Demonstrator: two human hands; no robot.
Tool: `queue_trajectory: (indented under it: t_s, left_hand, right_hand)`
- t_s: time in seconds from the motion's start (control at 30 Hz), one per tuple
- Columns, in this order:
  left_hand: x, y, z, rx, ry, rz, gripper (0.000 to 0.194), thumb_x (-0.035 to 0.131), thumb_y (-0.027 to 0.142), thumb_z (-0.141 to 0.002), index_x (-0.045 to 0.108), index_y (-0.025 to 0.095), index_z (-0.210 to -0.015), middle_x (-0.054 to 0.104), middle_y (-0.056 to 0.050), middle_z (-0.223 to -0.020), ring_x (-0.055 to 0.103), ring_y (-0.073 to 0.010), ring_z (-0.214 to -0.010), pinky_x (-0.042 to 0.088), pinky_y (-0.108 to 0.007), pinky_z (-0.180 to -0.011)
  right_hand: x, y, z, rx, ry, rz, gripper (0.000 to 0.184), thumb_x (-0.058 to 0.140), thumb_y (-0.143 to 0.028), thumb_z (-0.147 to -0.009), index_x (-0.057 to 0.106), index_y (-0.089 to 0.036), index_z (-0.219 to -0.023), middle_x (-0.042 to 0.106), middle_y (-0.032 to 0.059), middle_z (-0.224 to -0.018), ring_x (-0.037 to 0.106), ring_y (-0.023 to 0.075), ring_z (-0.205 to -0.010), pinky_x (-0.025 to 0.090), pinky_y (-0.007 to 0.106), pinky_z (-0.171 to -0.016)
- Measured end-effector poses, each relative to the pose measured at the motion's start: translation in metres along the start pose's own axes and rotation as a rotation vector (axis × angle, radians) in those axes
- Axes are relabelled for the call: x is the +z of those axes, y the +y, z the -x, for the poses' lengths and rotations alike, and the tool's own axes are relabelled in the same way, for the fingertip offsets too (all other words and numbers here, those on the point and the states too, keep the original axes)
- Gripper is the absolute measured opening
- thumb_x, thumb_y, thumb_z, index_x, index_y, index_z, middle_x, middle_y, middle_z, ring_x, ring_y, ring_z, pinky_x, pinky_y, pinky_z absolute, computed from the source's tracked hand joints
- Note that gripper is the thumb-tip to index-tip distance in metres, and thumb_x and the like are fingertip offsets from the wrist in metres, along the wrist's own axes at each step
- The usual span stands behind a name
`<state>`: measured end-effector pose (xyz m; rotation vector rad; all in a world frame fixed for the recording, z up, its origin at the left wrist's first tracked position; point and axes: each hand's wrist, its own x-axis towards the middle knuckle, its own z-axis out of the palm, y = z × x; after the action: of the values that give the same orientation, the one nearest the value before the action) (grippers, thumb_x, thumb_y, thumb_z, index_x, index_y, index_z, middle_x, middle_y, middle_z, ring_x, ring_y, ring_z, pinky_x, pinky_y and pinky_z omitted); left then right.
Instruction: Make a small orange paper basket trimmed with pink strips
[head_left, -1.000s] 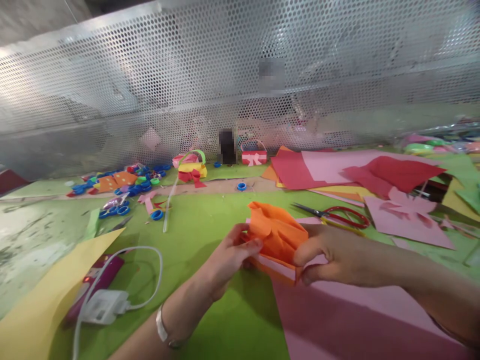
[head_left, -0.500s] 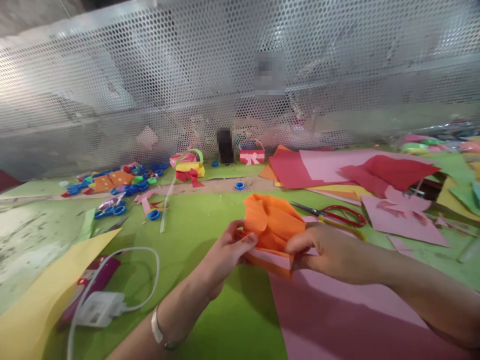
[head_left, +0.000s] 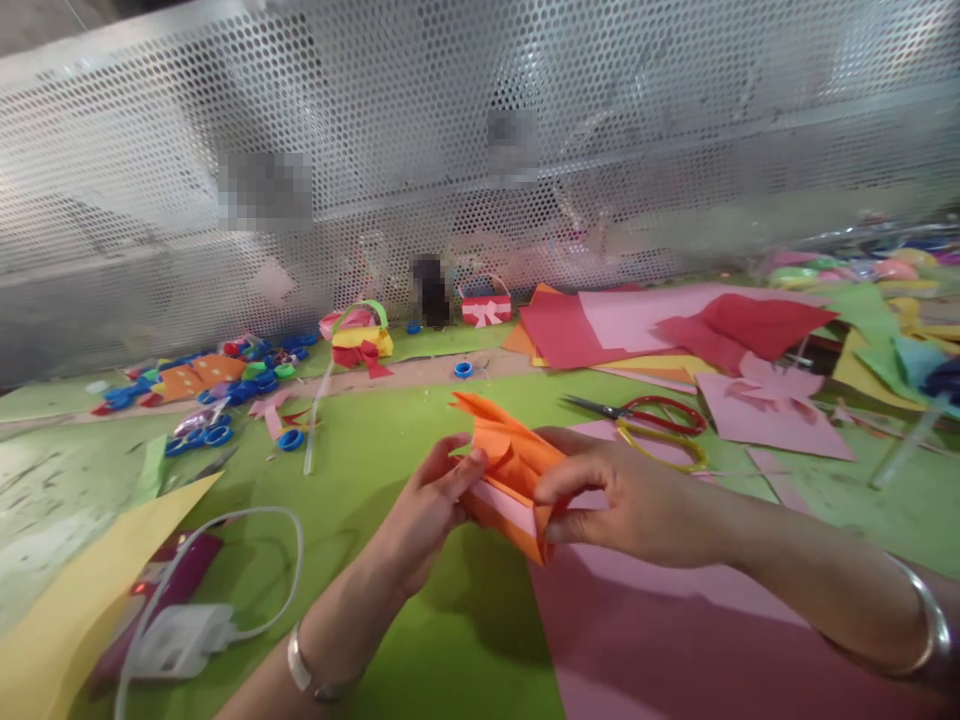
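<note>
Between my two hands is a folded orange paper box [head_left: 504,450] with a pink strip along its near side, held above the green tabletop. My left hand [head_left: 431,500] pinches its left end, thumb on top and fingers behind. At the right end, my right hand [head_left: 600,490] grips the paper between thumb and fingers. The back flap of the box leans up and to the left. A large pink sheet [head_left: 675,620] lies under my right forearm. Just beyond my right hand rest scissors [head_left: 660,415] with red and yellow handles.
Stacked red and pink paper [head_left: 570,325] lies at the back right, near a pink paper flower [head_left: 776,390]. Small paper baskets [head_left: 486,308] stand by the perforated metal screen [head_left: 420,130]. A white charger [head_left: 187,640] with its cable sits on the left, beside yellow paper [head_left: 90,600].
Both hands have shifted slightly left with the orange box. Its back flap, spread wide before, is now squeezed narrower and tilted left. The view has turned a little to the right.
</note>
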<state>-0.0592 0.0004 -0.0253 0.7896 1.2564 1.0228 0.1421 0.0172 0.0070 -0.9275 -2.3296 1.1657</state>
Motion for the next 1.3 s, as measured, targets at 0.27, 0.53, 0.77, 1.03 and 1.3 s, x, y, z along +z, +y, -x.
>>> queue_trajectory:
  t_s: [0.27,0.53,0.77,1.03,1.3]
  left_hand:
    - [0.005,0.002,0.002,-0.014,-0.014,0.049,0.063,0.085,0.046,-0.054,0.057,0.019,-0.103,0.066,-0.002,-0.086,0.058,-0.0142,-0.072,0.05,-0.026,-0.061]
    - [0.004,0.004,0.003,-0.004,0.005,0.077,0.057,0.086,0.043,-0.054,0.06,0.019,-0.098,0.065,-0.001,-0.084,0.057,-0.0131,-0.072,0.05,-0.025,-0.06]
    - [0.005,0.004,0.004,0.063,-0.03,0.069,0.057,0.085,0.047,-0.056,0.061,0.02,-0.1,0.063,-0.001,-0.087,0.058,-0.0154,-0.076,0.051,-0.029,-0.066]
    - [0.002,-0.006,0.0,0.287,0.094,-0.059,0.063,0.086,0.02,-0.054,0.054,0.024,-0.109,0.063,0.005,-0.078,0.059,-0.0143,-0.077,0.048,-0.025,-0.07]
    - [0.008,-0.002,0.0,0.314,0.169,-0.203,0.052,0.08,0.021,-0.063,0.055,0.017,-0.108,0.068,-0.006,-0.096,0.064,-0.022,-0.091,0.049,-0.032,-0.08]
  right_hand:
    - [0.0,0.006,0.0,-0.007,-0.04,-0.04,0.02,0.054,-0.011,-0.084,0.067,-0.021,-0.072,0.064,-0.0022,-0.076,0.056,0.0123,-0.073,0.042,0.021,-0.069]
    - [-0.004,0.007,0.0,-0.015,-0.014,0.005,0.017,0.052,-0.008,-0.079,0.064,-0.02,-0.078,0.071,-0.0027,-0.078,0.059,0.0113,-0.071,0.043,0.021,-0.067]
    - [0.002,0.011,-0.001,0.135,0.185,0.111,0.019,0.052,-0.009,-0.07,0.066,-0.022,-0.069,0.064,-0.0049,-0.065,0.054,0.0098,-0.058,0.038,0.021,-0.053]
    - [0.01,0.014,-0.006,0.137,0.433,-0.068,0.041,0.059,-0.018,-0.074,0.067,-0.027,-0.113,0.072,-0.0014,-0.093,0.063,0.0126,-0.067,0.051,0.024,-0.063]
    - [0.024,0.02,-0.006,-0.007,0.587,0.067,0.068,0.056,-0.017,-0.077,0.04,-0.025,-0.142,0.066,-0.0048,-0.07,0.059,0.0124,-0.059,0.051,0.026,-0.062]
